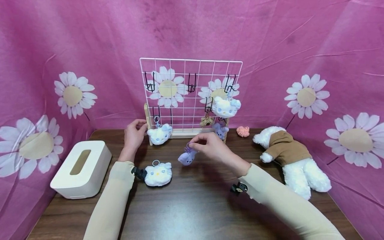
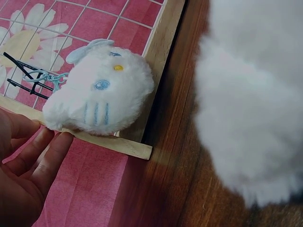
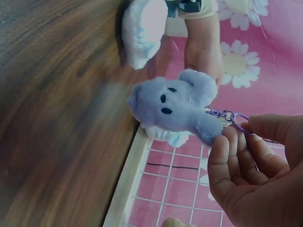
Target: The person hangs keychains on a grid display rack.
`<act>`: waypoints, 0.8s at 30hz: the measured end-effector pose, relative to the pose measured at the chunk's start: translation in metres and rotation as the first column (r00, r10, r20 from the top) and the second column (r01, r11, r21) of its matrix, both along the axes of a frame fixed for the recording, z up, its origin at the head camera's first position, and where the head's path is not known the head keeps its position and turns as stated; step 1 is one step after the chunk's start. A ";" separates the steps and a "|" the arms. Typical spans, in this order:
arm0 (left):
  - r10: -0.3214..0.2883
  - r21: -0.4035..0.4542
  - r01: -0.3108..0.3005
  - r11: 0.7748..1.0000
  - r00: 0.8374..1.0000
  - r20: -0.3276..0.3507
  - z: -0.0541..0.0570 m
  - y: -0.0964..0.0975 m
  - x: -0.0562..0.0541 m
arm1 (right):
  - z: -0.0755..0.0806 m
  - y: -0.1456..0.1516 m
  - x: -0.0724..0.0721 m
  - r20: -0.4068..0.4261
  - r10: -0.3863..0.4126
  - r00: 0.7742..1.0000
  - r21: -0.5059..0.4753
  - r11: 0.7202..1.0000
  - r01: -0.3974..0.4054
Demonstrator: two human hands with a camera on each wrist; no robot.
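My right hand [image 1: 208, 145] pinches the metal ring of a purple plush keychain [image 1: 186, 158] between thumb and index finger, and the toy dangles above the table. In the right wrist view the keychain [image 3: 165, 101] shows its dark eyes and nose, with a purple clasp on the ring. With bent fingers my left hand [image 1: 135, 135] holds the left wooden post [image 2: 102, 142] of a white wire grid rack [image 1: 177, 126]. Beside it a white plush cat keychain [image 1: 160, 134] hangs from a black hook. Another white cat keychain [image 1: 158, 175] lies on the table by the left wrist.
A third white cat keychain [image 1: 226, 107], a brown plush keychain [image 1: 207, 121] and a purple plush [image 1: 220, 130] are at the rack's right side. Also on the table are a white tissue box [image 1: 99, 166], a pink-orange item [image 1: 243, 131] and a white stuffed animal in a brown top [image 1: 288, 150].
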State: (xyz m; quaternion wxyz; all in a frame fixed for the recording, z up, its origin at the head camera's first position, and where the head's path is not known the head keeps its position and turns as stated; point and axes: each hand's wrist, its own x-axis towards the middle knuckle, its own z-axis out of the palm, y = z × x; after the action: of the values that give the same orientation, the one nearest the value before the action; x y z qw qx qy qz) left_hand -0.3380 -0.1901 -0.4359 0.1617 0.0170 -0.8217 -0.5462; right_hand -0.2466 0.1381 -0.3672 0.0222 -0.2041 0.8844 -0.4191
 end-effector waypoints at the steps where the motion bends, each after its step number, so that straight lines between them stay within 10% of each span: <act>1: 0.001 -0.001 -0.001 1.000 1.000 -0.002 0.000 0.000 0.000 | 0.002 0.000 0.000 0.006 -0.005 1.000 -0.006 1.000 0.005; 24: -0.002 0.006 0.002 1.000 1.000 -0.020 -0.001 -0.001 -0.001 | 0.058 0.005 -0.015 -0.032 -0.058 0.998 -0.057 0.997 0.056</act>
State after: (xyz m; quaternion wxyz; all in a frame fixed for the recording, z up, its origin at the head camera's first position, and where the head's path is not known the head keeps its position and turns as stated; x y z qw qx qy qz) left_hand -0.3392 -0.1906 -0.4370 0.1690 0.0112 -0.8185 -0.5489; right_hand -0.2611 0.1428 -0.3090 -0.0104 -0.1864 0.8781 -0.4405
